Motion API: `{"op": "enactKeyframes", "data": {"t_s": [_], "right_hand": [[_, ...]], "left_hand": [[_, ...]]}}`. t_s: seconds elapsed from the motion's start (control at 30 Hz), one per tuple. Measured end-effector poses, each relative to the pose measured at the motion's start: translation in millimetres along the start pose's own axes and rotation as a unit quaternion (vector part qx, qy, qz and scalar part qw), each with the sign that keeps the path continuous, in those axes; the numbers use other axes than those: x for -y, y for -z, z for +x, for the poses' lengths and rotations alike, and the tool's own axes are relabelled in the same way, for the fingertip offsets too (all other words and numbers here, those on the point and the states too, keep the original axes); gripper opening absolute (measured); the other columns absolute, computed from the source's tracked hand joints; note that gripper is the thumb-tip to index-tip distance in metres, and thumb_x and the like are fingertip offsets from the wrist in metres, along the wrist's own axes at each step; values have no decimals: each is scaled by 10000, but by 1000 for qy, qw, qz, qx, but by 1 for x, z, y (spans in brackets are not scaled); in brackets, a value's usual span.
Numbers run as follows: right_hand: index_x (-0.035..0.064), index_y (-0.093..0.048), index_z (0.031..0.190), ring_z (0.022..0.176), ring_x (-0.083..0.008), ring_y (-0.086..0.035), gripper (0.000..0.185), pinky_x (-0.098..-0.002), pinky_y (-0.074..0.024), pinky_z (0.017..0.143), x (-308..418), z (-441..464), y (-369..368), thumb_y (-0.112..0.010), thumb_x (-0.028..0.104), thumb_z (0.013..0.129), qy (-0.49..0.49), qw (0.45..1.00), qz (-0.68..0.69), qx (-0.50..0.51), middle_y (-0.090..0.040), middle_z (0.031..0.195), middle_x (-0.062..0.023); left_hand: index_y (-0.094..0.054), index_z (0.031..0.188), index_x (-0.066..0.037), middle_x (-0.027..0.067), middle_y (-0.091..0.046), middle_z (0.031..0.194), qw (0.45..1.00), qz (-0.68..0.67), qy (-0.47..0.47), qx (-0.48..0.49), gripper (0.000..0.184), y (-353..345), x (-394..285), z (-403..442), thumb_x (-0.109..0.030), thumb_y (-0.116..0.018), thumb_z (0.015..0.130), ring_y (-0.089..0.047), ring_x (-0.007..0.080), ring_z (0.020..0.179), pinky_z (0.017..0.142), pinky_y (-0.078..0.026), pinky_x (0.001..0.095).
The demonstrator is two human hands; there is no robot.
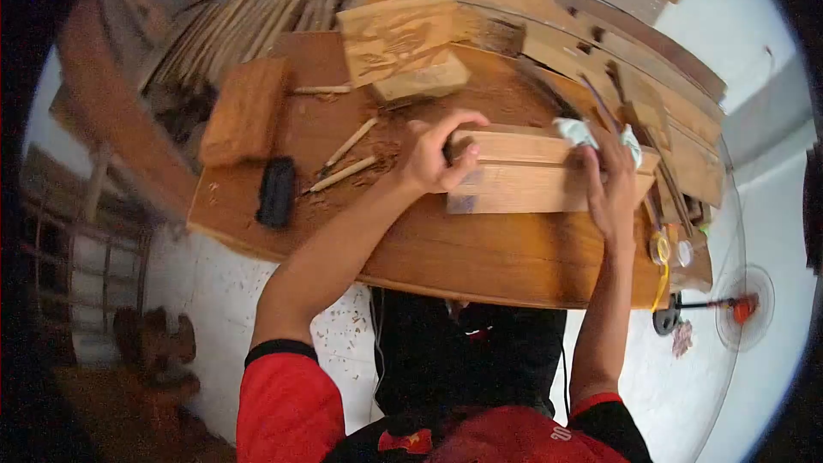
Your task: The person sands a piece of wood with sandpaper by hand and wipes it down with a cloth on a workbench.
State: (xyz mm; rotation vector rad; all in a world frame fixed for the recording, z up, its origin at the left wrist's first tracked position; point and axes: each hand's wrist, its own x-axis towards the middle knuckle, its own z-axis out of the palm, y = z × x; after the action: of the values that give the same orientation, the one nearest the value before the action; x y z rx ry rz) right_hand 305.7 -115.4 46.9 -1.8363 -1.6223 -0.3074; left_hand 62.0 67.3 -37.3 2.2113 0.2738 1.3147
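Note:
A long pale wooden block (523, 184) with a groove along it lies over the brown table (411, 249). My left hand (441, 154) grips its left end, thumb and fingers bent round the edge, with a small dark thing beside the fingers that I cannot make out. Near the block's right end is my right hand (609, 176), pressing a white cloth (576, 131) against the wood. The cloth shows on both sides of the fingers.
Chisel-like tools (343, 173), a black case (276, 193), a reddish wooden block (244, 111) and a carved panel (399, 39) lie left and behind. Boards (669, 120) and tape rolls (659, 249) are at the right. Shavings litter the table and floor.

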Motion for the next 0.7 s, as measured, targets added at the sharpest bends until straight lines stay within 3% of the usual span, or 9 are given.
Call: {"op": "enactKeyframes", "data": {"t_s": [0.03,0.1,0.23,0.37,0.5,0.53,0.7], "right_hand": [[10,-692,1278,1248,-364,-607,330,-469,-386,1134,-30,-6,8,-591,217,1041,-28,998,-43,-25,-692,1311,-181],[11,-691,1275,1281,-391,-590,340,-491,-370,1161,-67,-23,25,-607,238,1036,-103,992,0,-74,-686,1318,-194],[53,-665,1325,1329,-367,-570,368,-536,-328,1199,-34,-35,36,-643,246,1013,-39,996,-62,-48,-657,1379,-164],[78,-613,1389,1384,-341,-518,446,-569,-299,1215,-18,-40,22,-673,254,983,-13,999,-37,-34,-622,1425,-129],[82,-626,1354,1372,-324,-516,506,-557,-316,1209,-12,-48,42,-732,129,861,36,999,-4,17,-624,1400,-119],[86,-635,1329,1345,-325,-531,528,-535,-329,1207,-13,-52,49,-712,41,808,47,998,21,21,-629,1383,-110],[81,-651,1305,1289,-313,-565,514,-507,-373,1169,-19,-75,78,-653,-50,808,94,993,64,19,-640,1364,-96]], "left_hand": [[-701,1148,-84,80,-707,733,998,-59,-7,-27,323,-6,-1,3,-259,-697,878,-672,150,592,555,-520,303],[-702,1125,-45,114,-760,900,993,-37,-78,-85,335,-13,1,8,-248,-732,861,-717,161,662,625,-572,296],[-694,1155,-15,124,-735,811,995,-14,-79,-51,396,-7,-5,6,-256,-757,846,-725,188,663,618,-583,312],[-690,1194,-40,134,-769,891,998,27,-52,3,485,0,-9,11,-252,-861,792,-766,209,757,668,-604,325],[-707,1219,-69,135,-791,982,994,80,54,59,581,13,-52,4,-296,-940,738,-786,242,860,726,-618,355],[-744,1173,-68,137,-791,1004,990,95,68,79,564,16,-63,-2,-327,-957,719,-784,268,892,768,-617,368],[-783,1054,-58,123,-791,1041,968,200,108,104,419,21,-131,-24,-288,-936,738,-766,276,915,813,-614,369]]}}
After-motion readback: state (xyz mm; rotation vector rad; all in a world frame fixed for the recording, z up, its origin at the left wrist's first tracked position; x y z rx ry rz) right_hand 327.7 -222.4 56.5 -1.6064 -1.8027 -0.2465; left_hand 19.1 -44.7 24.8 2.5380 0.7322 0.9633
